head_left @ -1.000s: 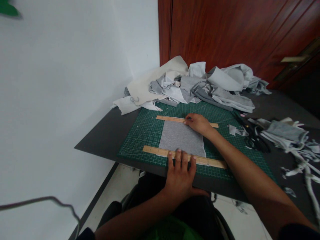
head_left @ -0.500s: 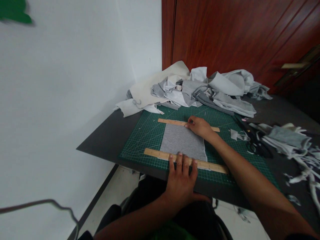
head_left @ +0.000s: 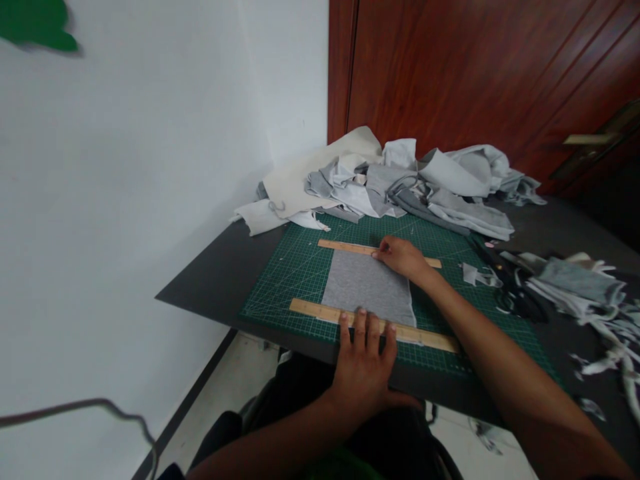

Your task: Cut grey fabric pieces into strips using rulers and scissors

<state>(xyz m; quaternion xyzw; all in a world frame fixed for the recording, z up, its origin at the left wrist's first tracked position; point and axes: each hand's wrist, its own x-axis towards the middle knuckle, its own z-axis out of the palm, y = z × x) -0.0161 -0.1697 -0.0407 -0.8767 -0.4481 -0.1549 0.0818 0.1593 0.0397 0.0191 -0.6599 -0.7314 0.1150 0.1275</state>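
A piece of grey knit fabric (head_left: 367,285) lies flat on a green cutting mat (head_left: 273,280). One wooden ruler (head_left: 345,247) runs across its far edge, and a second wooden ruler (head_left: 310,308) crosses its near edge. My left hand (head_left: 364,357) is open, its spread fingertips pressing on the near ruler while the thumb points right at the table's edge. My right hand (head_left: 400,257) is at the far ruler, fingers bent and closed with the thumb around the ruler's middle. Its fingertips partly hide the ruler and the fabric edge there.
Heaped grey and white fabric (head_left: 380,183) fills the table's back, before a wooden door (head_left: 450,73). Black-handled scissors (head_left: 520,300) rest on the right, near small scraps (head_left: 477,275) and a pile of fabric strips (head_left: 580,283). A white wall (head_left: 150,167) stands to the left.
The whole view has shifted slightly. Both hands, the rulers and the fabric keep nearly the same positions relative to each other.
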